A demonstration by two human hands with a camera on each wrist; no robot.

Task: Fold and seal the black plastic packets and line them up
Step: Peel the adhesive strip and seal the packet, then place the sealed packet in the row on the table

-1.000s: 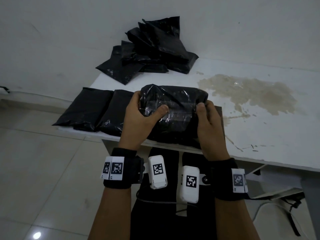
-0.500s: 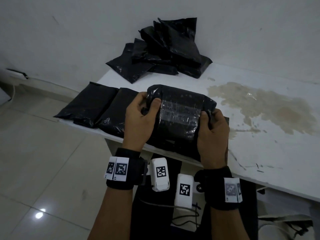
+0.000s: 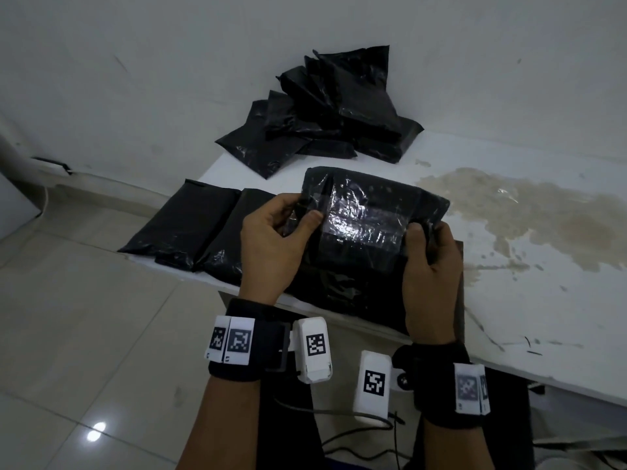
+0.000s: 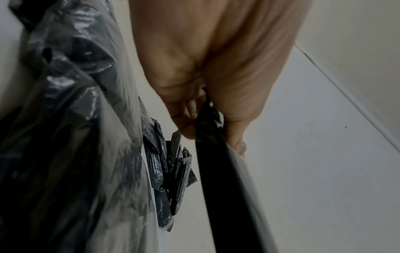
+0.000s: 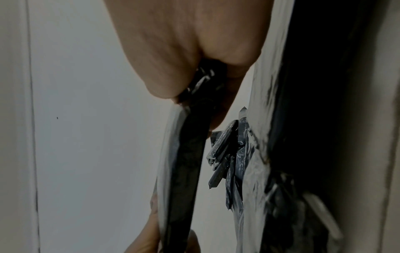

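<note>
Since a second ago the packet [image 3: 373, 225] has been turned so its taped, glossy face looks up at the camera, and both hands have slid from its front out to its ends. The left hand [image 3: 271, 245] now pinches the packet's left end flap between thumb and curled fingers; the left wrist view shows black plastic clamped in that grip [image 4: 207, 109]. The right hand [image 3: 429, 266] grips the right end the same way, fingers closed round a bunched edge of plastic, as the right wrist view confirms [image 5: 201, 80]. The packet is held just above the near edge of the white table [image 3: 543, 317], over another black packet or sheet [image 3: 339, 293] lying under it; cannot tell whether they touch.

At 9 o'clock from the held packet two folded packets [image 3: 203, 228] lie side by side, touching each other, at the table's left near corner. At 12 o'clock, well apart, a loose pile of unfolded black packets [image 3: 332, 110] leans against the wall [image 3: 135, 79]. At 3 o'clock a brown stain [image 3: 526, 215] spreads over the tabletop. Both wrists wear black bands with white marker tags [image 3: 237, 340] and white camera units [image 3: 314, 351]. Tiled floor [image 3: 84, 334] at 7 o'clock, with a cable [image 3: 339, 412] hanging under the wrists.
</note>
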